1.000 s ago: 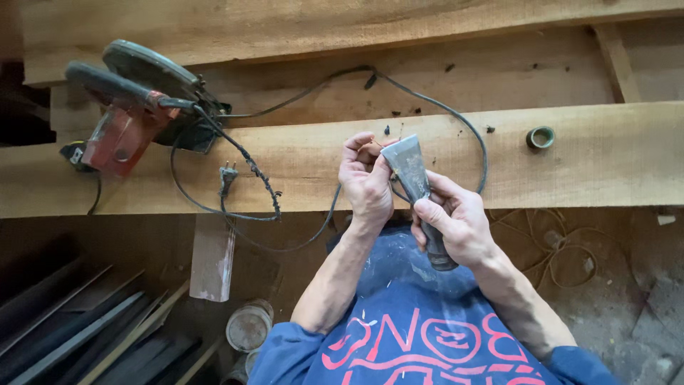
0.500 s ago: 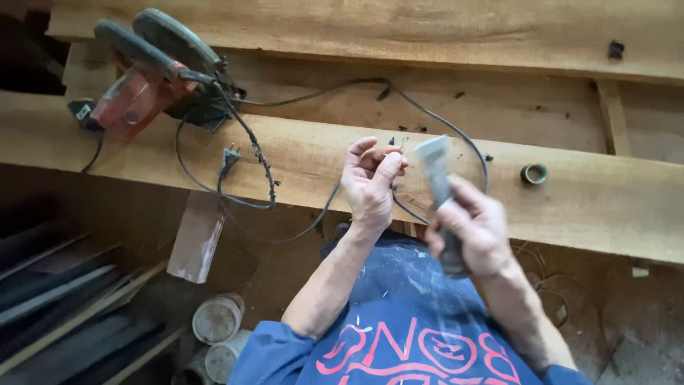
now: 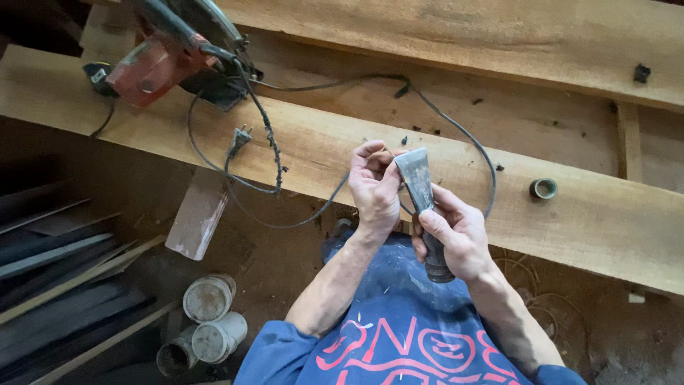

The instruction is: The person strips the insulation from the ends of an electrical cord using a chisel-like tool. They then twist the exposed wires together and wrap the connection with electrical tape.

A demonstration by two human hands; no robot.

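The right hand (image 3: pixel 456 239) is wrapped around the dark handle of a wide chisel (image 3: pixel 422 203), fingers closed tight on it, with the grey blade fanning out above the knuckles. The left hand (image 3: pixel 374 189) sits just beside that blade, its fingers curled and pinched on something small and pale against the blade's edge (too hidden by the fingertips to name). Both hands hover over the near wooden beam (image 3: pixel 584 214).

Beyond the fingertips a black power cord (image 3: pixel 456 128) loops across the beam; its plug (image 3: pixel 239 139) lies well left of the left hand. Farther up and left rests a red circular saw (image 3: pixel 160 57).

To the right of the right hand's fingers, well apart, a small round ring-shaped cap (image 3: pixel 543 188) stands on the beam, open side up, nothing visible in it.

Below and left of the left wrist, down on the floor, lie three grey cylindrical tubes or cans (image 3: pixel 206 324), ends facing up; their dusty round ends show no label. A short reddish wood offcut (image 3: pixel 198 214) leans near them.
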